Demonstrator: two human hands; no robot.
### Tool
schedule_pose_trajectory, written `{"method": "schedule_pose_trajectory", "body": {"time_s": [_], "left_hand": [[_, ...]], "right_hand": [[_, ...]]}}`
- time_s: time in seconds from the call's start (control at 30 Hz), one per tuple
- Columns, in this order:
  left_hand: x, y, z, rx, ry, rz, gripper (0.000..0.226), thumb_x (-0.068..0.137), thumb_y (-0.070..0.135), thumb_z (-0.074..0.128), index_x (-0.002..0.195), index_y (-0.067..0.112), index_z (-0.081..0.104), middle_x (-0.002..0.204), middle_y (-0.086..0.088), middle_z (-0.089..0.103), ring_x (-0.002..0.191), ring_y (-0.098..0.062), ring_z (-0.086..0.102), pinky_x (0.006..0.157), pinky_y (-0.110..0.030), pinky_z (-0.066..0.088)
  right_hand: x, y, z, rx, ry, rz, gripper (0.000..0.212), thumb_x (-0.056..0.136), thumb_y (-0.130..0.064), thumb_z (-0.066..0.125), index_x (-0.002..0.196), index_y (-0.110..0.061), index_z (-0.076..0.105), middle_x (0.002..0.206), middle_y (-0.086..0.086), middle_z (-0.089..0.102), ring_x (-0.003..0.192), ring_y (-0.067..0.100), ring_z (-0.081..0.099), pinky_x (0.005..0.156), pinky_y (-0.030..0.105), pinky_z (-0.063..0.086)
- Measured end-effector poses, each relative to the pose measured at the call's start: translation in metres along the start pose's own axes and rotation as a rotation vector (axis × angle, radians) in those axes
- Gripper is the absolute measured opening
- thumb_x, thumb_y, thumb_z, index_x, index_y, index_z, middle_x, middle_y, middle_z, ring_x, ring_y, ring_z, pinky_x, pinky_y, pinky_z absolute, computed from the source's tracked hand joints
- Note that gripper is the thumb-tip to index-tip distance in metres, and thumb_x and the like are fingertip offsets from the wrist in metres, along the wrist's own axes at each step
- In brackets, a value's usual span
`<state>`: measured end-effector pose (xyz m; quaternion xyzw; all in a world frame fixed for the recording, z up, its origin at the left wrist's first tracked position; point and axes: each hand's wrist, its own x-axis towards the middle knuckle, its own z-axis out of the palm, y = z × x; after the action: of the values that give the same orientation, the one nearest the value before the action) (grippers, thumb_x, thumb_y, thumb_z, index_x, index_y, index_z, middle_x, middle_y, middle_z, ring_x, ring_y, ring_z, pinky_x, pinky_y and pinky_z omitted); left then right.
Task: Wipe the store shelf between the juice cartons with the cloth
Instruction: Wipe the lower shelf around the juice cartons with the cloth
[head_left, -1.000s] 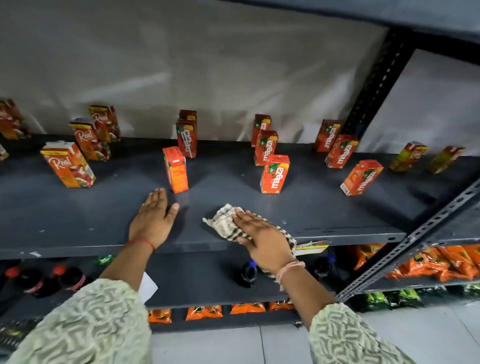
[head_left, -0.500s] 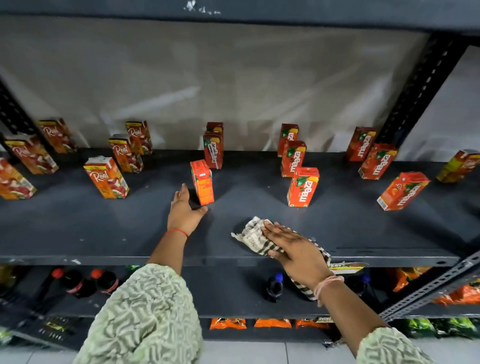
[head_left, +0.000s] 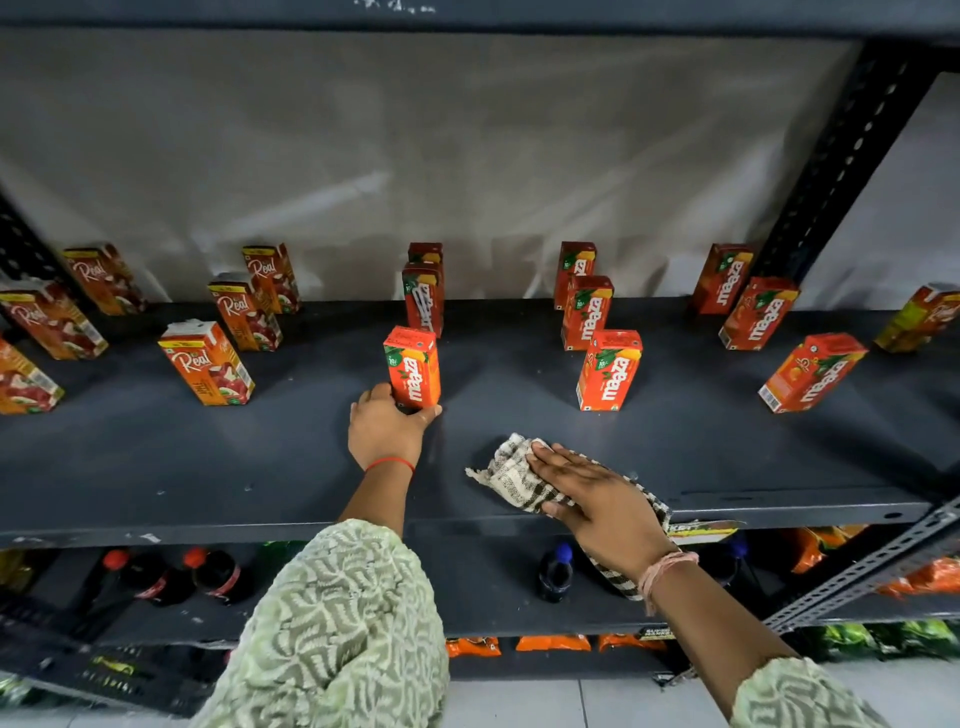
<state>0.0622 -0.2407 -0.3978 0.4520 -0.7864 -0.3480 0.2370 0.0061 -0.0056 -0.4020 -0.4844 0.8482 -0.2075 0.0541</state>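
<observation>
Dark matte metal shelf. Left hand clasps the base of an upright orange Maaza carton. Just right of that carton, the right hand lies flat, fingers spread, on a crumpled checked woven cloth.

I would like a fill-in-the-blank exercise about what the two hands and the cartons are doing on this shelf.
1. The right hand lies flat on the checked ____, pressing it onto the shelf.
2. The left hand grips the base of a front carton with the brand name ____.
3. The cartons at the left end of the shelf, such as the front one, bear the name ____.

Missing words: cloth; Maaza; Real
</observation>
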Motion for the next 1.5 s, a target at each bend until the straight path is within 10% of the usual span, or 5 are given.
{"method": "schedule_pose_trajectory", "body": {"time_s": [0.77, 0.97, 1.13, 1.37, 1.5], "left_hand": [[-0.097, -0.002, 0.009, 0.09, 0.007, 0.253, 0.045, 0.088, 0.026, 0.046, 0.123, -0.002, 0.047, 0.136, -0.025, 0.045, 0.13, -0.039, 0.038, 0.105, -0.05, 0.036], [-0.103, 0.031, 0.053, 0.336, -0.285, 0.433, 0.052, 0.094, 0.032, 0.025, 0.14, 0.007, 0.024, 0.154, -0.009, 0.02, 0.144, -0.022, 0.01, 0.118, -0.035, 0.006], [-0.105, 0.033, 0.067, 0.452, -0.278, 0.414, 0.069, 0.085, 0.05, 0.005, 0.143, 0.013, 0.011, 0.156, -0.002, 0.01, 0.144, -0.018, 0.002, 0.119, -0.034, 0.004], [-0.103, 0.03, 0.071, 0.472, -0.2, 0.414, 0.103, 0.065, 0.07, -0.024, 0.141, 0.015, 0.02, 0.153, 0.003, 0.019, 0.14, -0.009, 0.007, 0.115, -0.029, 0.006], [-0.105, 0.034, 0.069, 0.484, -0.218, 0.412, 0.085, 0.073, 0.058, -0.007, 0.141, 0.016, 0.02, 0.154, 0.002, 0.019, 0.143, -0.013, 0.009, 0.116, -0.031, 0.008]], "right_hand": [[-0.04, 0.034, -0.038, 0.216, -0.114, 0.134, 0.043, 0.087, -0.013, 0.057, 0.128, -0.026, 0.052, 0.133, -0.021, 0.045, 0.125, -0.008, 0.031, 0.112, 0.017, 0.019], [-0.053, 0.076, -0.069, 0.741, 0.561, 0.651, 0.019, 0.091, -0.009, 0.051, 0.105, -0.007, 0.064, 0.097, 0.003, 0.065, 0.096, 0.018, 0.059, 0.085, 0.029, 0.043], [0.026, 0.118, -0.087, 0.687, 0.664, 0.653, 0.035, 0.09, -0.006, 0.045, 0.122, -0.015, 0.056, 0.111, 0.006, 0.066, 0.103, 0.022, 0.059, 0.085, 0.02, 0.041], [0.129, 0.214, -0.078, -0.151, 0.088, 0.481, 0.055, 0.088, -0.021, 0.028, 0.143, -0.018, 0.023, 0.154, 0.006, 0.022, 0.14, 0.029, 0.025, 0.116, 0.04, 0.023], [0.101, 0.197, -0.08, -0.075, -0.028, 0.377, 0.054, 0.094, -0.039, 0.022, 0.145, -0.022, 0.013, 0.158, 0.0, 0.009, 0.145, 0.02, 0.012, 0.12, 0.038, 0.011]]}}
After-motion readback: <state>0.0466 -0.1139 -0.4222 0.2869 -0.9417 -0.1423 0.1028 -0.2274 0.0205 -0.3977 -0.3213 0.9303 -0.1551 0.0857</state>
